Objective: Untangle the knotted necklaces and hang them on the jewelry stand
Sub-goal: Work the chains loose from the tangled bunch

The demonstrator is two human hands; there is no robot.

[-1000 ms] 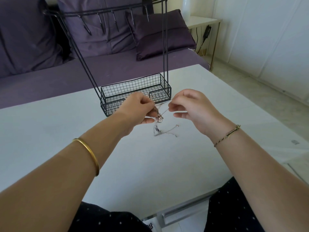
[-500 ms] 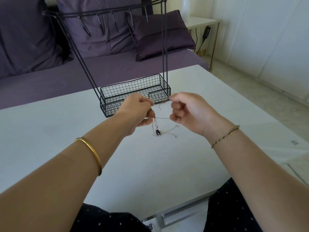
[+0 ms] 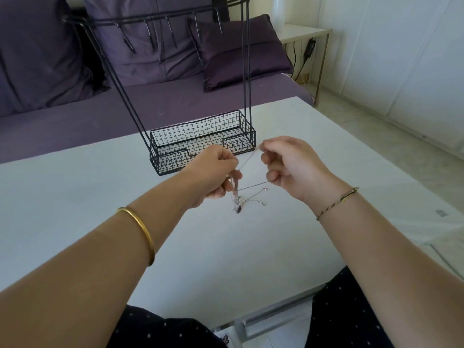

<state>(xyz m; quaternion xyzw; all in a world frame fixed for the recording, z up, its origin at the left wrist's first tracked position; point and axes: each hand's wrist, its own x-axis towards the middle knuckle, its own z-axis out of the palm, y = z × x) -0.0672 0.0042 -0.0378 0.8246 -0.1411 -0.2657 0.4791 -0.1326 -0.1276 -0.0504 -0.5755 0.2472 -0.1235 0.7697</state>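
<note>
Head camera: a mark [image 3: 440,212] on the table [image 3: 75,197] is too blurred to read. Left hand [image 3: 213,174] and right hand [image 3: 288,164] pinch the necklaces [image 3: 238,204], with faint strands between them. The tangle dangles onto the table before the jewelry stand [image 3: 200,136], whose top is cropped.

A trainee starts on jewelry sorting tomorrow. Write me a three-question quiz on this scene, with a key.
1. How many necklaces hang on the hooks of the black wire jewelry stand?
2. Which of the left hand and right hand pinches the thin silver necklace chains? A left only; B right only; C both.
3. True or false: the plain gold bangle is on the left wrist.
Key: 1 zero; 2 C; 3 true.
</note>
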